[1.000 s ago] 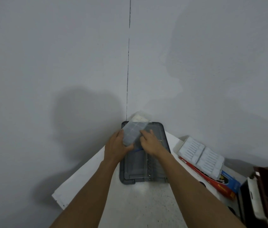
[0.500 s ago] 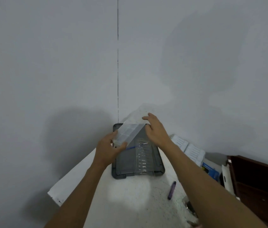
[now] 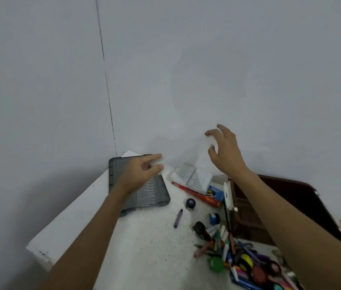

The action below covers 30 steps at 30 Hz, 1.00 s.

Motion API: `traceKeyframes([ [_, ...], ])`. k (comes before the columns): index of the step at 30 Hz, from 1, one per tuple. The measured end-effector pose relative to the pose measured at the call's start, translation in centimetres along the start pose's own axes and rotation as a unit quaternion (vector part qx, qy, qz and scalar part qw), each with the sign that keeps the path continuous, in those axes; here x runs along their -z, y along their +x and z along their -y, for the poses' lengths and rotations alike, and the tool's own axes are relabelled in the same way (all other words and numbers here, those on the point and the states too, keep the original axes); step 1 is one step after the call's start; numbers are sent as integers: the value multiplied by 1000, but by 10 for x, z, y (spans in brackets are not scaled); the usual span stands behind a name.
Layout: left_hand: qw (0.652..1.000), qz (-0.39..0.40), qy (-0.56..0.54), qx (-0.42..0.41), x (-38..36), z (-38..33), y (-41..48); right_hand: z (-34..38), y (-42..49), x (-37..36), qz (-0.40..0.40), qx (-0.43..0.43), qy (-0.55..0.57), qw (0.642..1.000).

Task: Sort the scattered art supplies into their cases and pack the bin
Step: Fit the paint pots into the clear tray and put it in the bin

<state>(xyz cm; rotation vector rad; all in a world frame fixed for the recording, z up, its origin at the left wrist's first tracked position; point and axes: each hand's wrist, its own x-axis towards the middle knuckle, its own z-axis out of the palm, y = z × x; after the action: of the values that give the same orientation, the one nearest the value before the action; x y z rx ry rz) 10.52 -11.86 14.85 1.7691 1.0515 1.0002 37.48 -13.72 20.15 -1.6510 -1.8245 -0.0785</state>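
My left hand [image 3: 142, 172] and my right hand [image 3: 225, 150] each grip one end of a clear plastic case [image 3: 186, 152], raised in front of the wall and hard to see against it. The left hand pinches its lower end, the right hand curls round its upper end. Under the left hand a grey bin [image 3: 121, 170] lies in the table's far corner, with clear ribbed plastic inside. A heap of markers, crayons and small paint pots [image 3: 238, 254] is scattered at the lower right. One purple crayon [image 3: 178, 218] lies alone on the white table [image 3: 136, 248].
Two white ribbed trays [image 3: 194, 176] rest on a red and blue box [image 3: 207, 194] by the wall. Dark, blue and black paint pots [image 3: 190, 204] stand near it. A dark brown cabinet [image 3: 274, 204] borders the table on the right. The table's left edge runs diagonally.
Both hands lifted the clear case off the grey bin and swung it up and to the right. My view turned right and down, bringing the heap of supplies into sight.
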Motion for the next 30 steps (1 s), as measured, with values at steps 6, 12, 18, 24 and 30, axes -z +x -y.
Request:
traceKeyframes([
  [6, 997, 48, -23, -48, -55, -58, -6, -44, -55, 84, -65, -62, 24, 996],
  [12, 995, 46, -74, -37, -121, -94, -19, -69, -130, 149, -143, -177, 90, 970],
  [18, 994, 86, -63, -21, -182, -105, -44, -81, -207, 170, -177, -244, 122, 946],
  [24, 992, 111, -56, -16, -208, -104, -72, -89, -272, 170, -198, -296, 165, 920],
  [30, 995, 98, -12, -3, -221, -83, -116, -82, -328, 159, -185, -303, 202, 913],
])
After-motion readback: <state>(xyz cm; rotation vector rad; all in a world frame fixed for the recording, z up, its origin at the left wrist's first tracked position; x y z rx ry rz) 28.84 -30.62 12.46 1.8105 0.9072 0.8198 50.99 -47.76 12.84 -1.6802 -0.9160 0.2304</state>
